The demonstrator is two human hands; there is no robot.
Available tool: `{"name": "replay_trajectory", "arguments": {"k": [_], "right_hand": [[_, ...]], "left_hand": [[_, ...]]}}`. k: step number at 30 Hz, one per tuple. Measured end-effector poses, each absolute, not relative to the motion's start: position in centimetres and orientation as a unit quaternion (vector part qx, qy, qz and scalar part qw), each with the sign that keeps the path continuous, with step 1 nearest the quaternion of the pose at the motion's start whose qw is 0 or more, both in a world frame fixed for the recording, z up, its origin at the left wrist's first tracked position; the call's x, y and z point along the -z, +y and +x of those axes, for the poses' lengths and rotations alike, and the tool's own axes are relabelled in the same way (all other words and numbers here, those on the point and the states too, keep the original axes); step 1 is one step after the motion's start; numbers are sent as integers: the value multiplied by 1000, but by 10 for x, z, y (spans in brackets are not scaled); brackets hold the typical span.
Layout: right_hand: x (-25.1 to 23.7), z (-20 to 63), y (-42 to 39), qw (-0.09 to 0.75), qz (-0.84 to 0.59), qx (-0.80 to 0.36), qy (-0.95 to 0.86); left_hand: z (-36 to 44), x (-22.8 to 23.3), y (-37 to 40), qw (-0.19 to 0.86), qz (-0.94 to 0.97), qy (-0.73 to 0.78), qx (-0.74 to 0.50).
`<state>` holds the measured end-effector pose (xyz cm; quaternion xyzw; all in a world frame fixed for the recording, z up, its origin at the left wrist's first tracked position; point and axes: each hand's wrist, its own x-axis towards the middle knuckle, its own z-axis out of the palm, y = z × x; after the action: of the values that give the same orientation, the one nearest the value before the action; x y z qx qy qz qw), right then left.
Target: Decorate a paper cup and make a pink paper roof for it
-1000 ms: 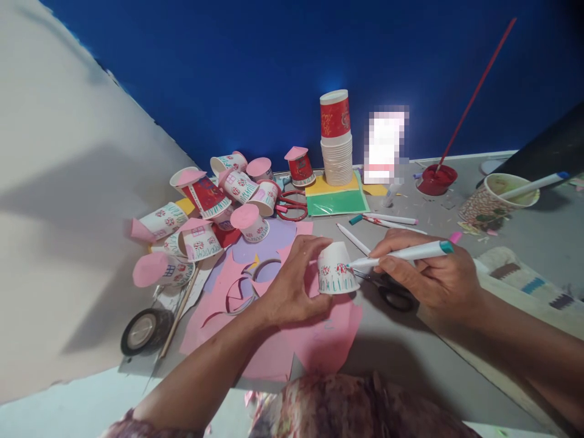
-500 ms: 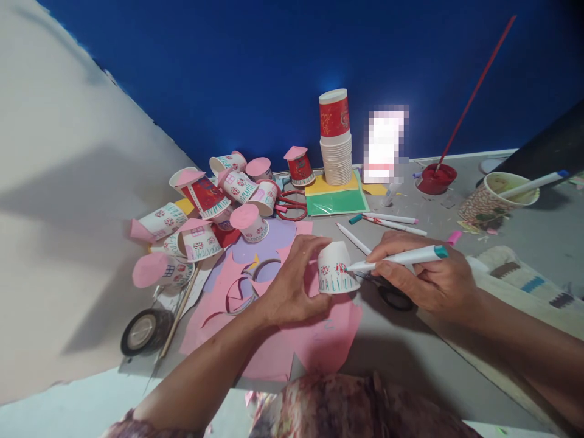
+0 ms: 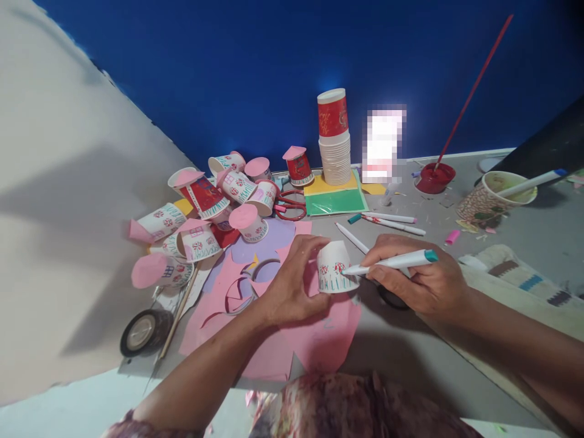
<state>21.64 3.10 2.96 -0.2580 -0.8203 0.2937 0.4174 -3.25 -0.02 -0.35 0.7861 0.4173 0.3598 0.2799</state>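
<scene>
My left hand (image 3: 292, 283) grips a white paper cup (image 3: 332, 252) from its left side, thumb low and fingers near the top. The cup is upside down, its wide rim at the bottom, with red flower dots and green strokes drawn around it. In my right hand (image 3: 422, 277) is a white marker pen (image 3: 395, 263) with a green end, held like a pencil. Its tip meets the cup wall beside the right-hand red flower. Beneath the cup lie cut sheets of pink paper (image 3: 269, 359). Black-handled scissors (image 3: 391, 298) are partly hidden behind my right hand.
Several decorated cups with pink paper tops (image 3: 246, 216) crowd the left. Behind them stand red scissors (image 3: 292, 205) and a tall stack of cups (image 3: 334, 158). More markers (image 3: 395, 225), a red pot (image 3: 435, 179) with a stick and a patterned cup (image 3: 483, 204) are at right; tape (image 3: 140, 333) lies left.
The marker's tip has shifted slightly left and down on the cup, and my right hand has moved a little left with it. My left hand still holds the cup in place.
</scene>
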Motion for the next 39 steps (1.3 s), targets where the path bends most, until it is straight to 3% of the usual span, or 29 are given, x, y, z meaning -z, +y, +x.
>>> {"name": "replay_trajectory", "arguments": {"k": [21,29,39], "right_hand": [[-29,218,32,410,-274,-291,-820],[-30,224,34,466,-312,-258,-787],[-31,224,35,472,-304,-263,-784]], "left_hand": [[-32,3,0,298,774,427,-361],[-34,5,1,342,743,444,-365],[-32,8,2,367,726,441,-379]]}}
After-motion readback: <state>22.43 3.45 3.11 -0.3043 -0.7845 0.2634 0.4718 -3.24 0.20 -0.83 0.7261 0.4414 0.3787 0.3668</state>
